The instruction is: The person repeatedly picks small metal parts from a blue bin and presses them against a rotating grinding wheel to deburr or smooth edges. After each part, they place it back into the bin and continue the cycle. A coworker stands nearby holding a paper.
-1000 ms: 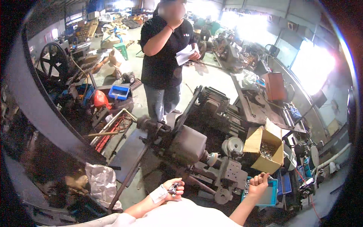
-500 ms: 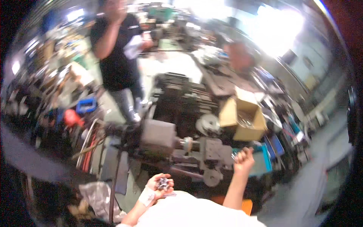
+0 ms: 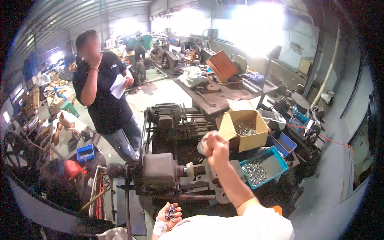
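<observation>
Palm up at the lower middle, my left hand [image 3: 163,218] cradles a small heap of shiny metal parts [image 3: 171,213]; a white wrap covers its wrist. My right hand [image 3: 218,151] is raised above the dark lathe-like machine [image 3: 160,172], its fingers pinched together. What they hold, if anything, I cannot make out. Behind those fingers a round pale handwheel [image 3: 202,146] is partly hidden. Right of my right forearm sits a teal tray [image 3: 285,160] with many small metal parts [image 3: 255,173] on its left side.
An open cardboard box [image 3: 255,140] of metal pieces stands beyond the teal tray, with a blue bin [image 3: 286,142] beside it. Across the machine at left stands a person [image 3: 102,88] holding white paper. A metal worktable [image 3: 212,102] lies farther back.
My right hand has moved from beside the teal tray leftward and up, over the machine. My left hand still holds the metal parts. The view has tilted up.
</observation>
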Motion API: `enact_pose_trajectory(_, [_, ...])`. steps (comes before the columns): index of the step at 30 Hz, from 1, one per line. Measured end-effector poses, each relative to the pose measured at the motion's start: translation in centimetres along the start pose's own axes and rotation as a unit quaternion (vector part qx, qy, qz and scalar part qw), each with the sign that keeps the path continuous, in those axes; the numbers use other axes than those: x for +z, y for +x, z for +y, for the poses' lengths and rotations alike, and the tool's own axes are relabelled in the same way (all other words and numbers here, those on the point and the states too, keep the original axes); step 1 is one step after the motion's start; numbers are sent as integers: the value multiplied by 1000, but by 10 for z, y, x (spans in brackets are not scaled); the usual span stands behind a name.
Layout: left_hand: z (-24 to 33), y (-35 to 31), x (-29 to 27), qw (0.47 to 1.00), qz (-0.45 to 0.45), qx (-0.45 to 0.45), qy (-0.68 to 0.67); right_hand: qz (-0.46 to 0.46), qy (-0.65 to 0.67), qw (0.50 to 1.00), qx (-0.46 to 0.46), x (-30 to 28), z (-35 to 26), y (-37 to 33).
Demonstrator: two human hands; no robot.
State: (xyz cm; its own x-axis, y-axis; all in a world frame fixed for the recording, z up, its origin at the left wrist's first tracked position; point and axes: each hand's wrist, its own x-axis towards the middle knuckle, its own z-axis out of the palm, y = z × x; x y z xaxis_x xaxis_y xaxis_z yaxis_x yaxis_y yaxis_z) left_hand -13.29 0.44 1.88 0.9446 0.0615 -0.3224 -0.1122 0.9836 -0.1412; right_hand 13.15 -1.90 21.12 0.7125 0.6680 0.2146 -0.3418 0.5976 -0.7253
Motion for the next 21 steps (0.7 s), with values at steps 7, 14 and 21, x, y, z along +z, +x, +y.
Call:
enact_pose_trajectory(7, [-6, 4, -17, 999, -37, -5, -4, -177, -304, 935, -42, 59, -9, 53])
enact_pose_trajectory(14, [-4, 3, -9, 998, -48, 4, -40, -10, -294, 940, -175, -95, -40, 113])
enact_pose_trajectory(21, [-7, 9, -7, 999, 22, 28, -8, 176, -80, 962, -191, -171, -121, 74])
